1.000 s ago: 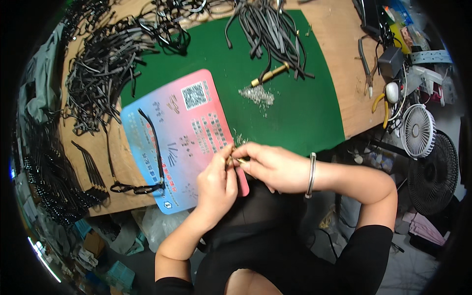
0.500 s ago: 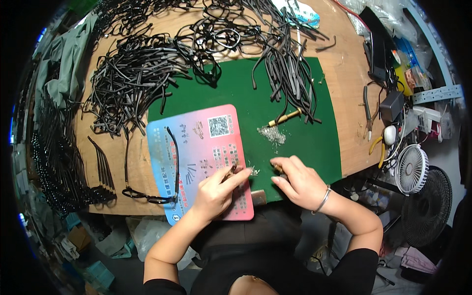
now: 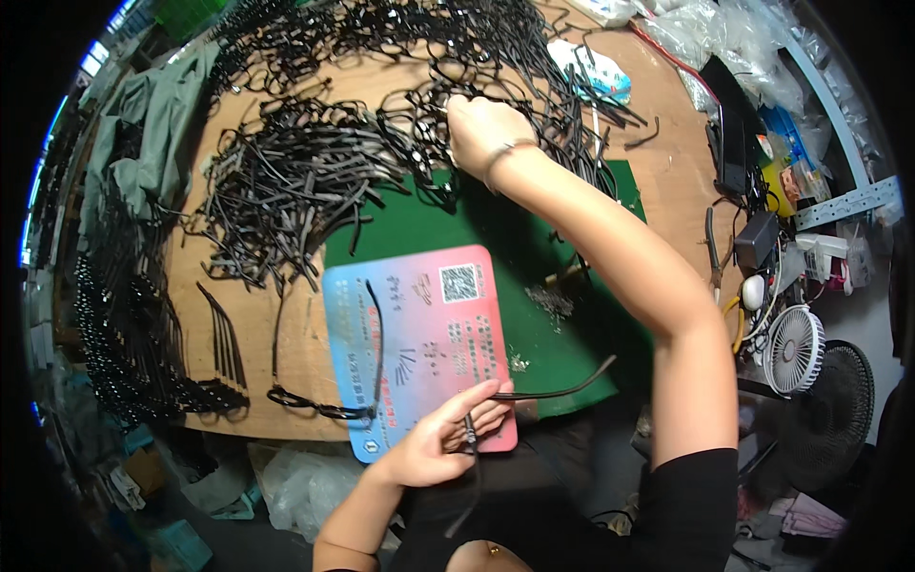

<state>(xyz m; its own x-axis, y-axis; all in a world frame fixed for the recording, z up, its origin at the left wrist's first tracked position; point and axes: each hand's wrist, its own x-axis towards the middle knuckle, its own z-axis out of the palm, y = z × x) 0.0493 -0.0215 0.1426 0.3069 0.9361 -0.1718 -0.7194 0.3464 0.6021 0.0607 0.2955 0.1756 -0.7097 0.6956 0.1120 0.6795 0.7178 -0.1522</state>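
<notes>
My left hand (image 3: 446, 437), low over the near end of a pink-and-blue printed card (image 3: 419, 276), is closed around black eyeglass temples (image 3: 562, 389). One temple points right; another hangs down toward my lap. My right hand (image 3: 488, 133) reaches far forward with curled fingers into a heap of black eyeglass frames (image 3: 419, 105); what its fingertips grip is hidden. On the green mat (image 3: 581, 362), a small heap of tiny silvery screws (image 3: 551, 302) lies beside a partly covered brass-coloured screwdriver (image 3: 564, 276). Black eyeglasses (image 3: 319, 404) rest at the card's left edge, temples pointing away.
Loose black temples (image 3: 286, 181) form a large pile at the left. A grey-green cloth (image 3: 143, 143) hangs at the table's left side. Pliers (image 3: 732, 319), a white fan (image 3: 794, 348) and a black fan (image 3: 824, 410) are at the right, near a metal bracket (image 3: 848, 203).
My right hand has moved from the mat's near edge far forward to the frames. My left hand now holds black temples, and both hands' earlier small brown items are out of sight. The view has shifted slightly.
</notes>
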